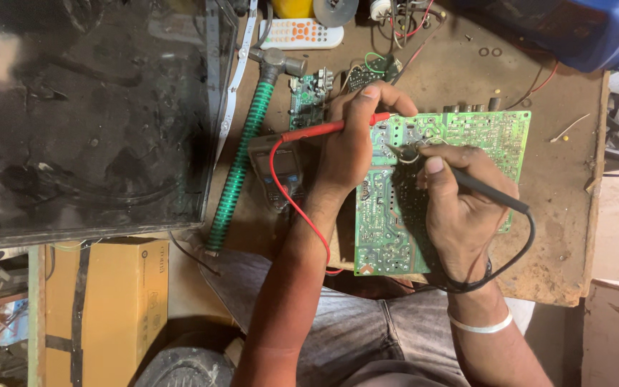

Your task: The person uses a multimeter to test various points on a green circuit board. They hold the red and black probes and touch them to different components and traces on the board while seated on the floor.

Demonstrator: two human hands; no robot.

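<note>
While the left hand pinches a slim red test probe with its tip on the large green circuit board, the right hand grips a thin black test probe closed, at three o'clock from it. That board lies flat on the worn brown tabletop. At nine o'clock sits a grey handheld meter, then a green-handled steel hammer.

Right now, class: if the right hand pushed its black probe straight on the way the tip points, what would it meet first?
Probably the green circuit board: the right hand aims the black probe at its solder side, seemingly touching already.
</note>
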